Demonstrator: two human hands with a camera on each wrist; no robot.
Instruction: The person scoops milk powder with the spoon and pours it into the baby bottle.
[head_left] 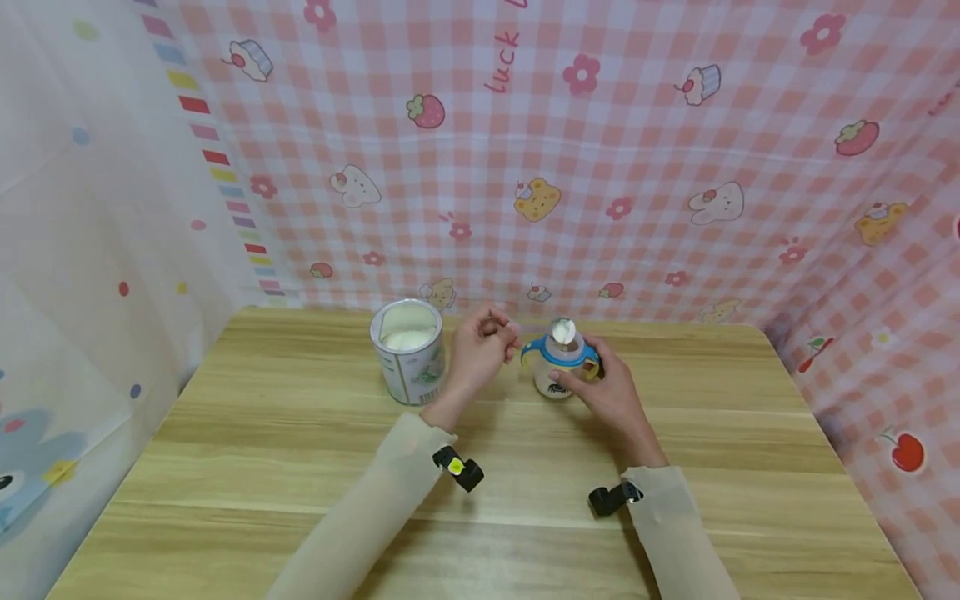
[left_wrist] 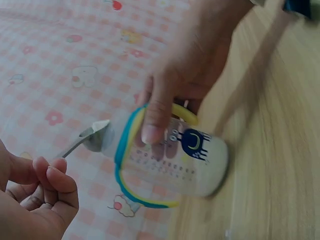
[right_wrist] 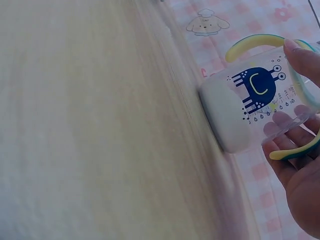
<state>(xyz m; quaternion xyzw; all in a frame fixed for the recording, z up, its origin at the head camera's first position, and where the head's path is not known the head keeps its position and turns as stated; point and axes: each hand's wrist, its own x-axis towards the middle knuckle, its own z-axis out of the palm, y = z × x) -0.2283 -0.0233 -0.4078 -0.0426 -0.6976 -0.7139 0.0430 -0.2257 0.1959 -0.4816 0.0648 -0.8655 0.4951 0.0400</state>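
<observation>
In the head view my left hand (head_left: 480, 350) pinches the thin handle of a scoop (left_wrist: 90, 138). White powder (head_left: 564, 332) fills the scoop's bowl, which is at the open mouth of a clear baby bottle (head_left: 553, 385). The bottle has a blue collar, yellow-tipped handles and a dark cartoon figure, with white contents at its bottom. From the right side, my right hand (head_left: 611, 387) grips it, thumb in front and fingers behind. It stands upright on the table. Left of my left hand is an open can (head_left: 405, 367) of white powder.
The wooden table (head_left: 510, 475) ends against a pink checked cloth (head_left: 480, 167) at the back. A white dotted cloth (head_left: 97, 217) hangs on the left, and more checked cloth on the right. Both wrists wear small black cameras.
</observation>
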